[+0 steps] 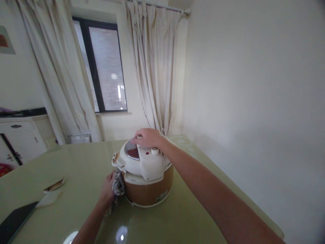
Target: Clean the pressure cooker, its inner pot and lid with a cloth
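An electric pressure cooker [149, 193] with a brown body stands on the table, its white lid [151, 167] on top. Over the lid's raised handle lies my right hand [146, 137], its fingers curled round it. A white knob [154, 151] and a small red button show just below that hand. My left hand [109, 186] grips a bunched grey patterned cloth [118, 183], which touches the cooker's left side. Part of the left fingers is hidden behind the cloth.
The table [83, 169] has a greenish glossy cover. At its left lie a dark flat object [17, 220] and a small brown-and-white item [54, 185]. A wall [254, 84] rises close on the right. Behind are curtains [162, 67] and a window [108, 67].
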Action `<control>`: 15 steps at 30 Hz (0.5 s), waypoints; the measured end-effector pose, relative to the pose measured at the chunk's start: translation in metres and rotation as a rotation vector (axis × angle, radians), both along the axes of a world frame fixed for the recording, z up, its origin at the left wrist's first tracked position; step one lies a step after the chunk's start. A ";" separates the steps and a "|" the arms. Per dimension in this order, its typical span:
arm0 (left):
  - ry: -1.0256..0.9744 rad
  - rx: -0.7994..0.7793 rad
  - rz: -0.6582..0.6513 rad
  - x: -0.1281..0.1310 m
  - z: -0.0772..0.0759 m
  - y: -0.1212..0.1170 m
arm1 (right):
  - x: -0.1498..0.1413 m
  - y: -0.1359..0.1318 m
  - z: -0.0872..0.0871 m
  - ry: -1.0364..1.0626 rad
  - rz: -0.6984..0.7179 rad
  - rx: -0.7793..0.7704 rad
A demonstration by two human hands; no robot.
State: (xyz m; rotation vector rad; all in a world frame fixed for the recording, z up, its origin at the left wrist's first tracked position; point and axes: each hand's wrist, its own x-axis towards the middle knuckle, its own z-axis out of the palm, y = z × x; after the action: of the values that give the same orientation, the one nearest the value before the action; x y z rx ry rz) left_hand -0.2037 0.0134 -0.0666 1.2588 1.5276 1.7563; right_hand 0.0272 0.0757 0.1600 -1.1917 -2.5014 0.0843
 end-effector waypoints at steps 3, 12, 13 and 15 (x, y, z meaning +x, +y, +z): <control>0.241 -0.083 0.054 0.014 -0.013 -0.042 | 0.000 -0.001 0.001 0.041 -0.009 -0.023; 0.760 0.295 0.244 0.104 -0.061 -0.090 | 0.001 0.015 0.006 0.099 -0.040 -0.136; 0.839 0.295 0.135 0.107 -0.063 -0.091 | 0.000 0.016 0.006 0.062 -0.056 -0.098; 1.010 0.303 -0.093 0.115 -0.061 -0.091 | 0.000 0.017 0.004 0.012 -0.067 -0.035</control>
State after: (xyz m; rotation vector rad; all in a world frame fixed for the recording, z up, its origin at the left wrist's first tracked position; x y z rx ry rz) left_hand -0.0892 -0.0779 -0.1277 2.5740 1.6332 1.3509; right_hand 0.0271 0.0925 0.1636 -1.2845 -2.4568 0.1182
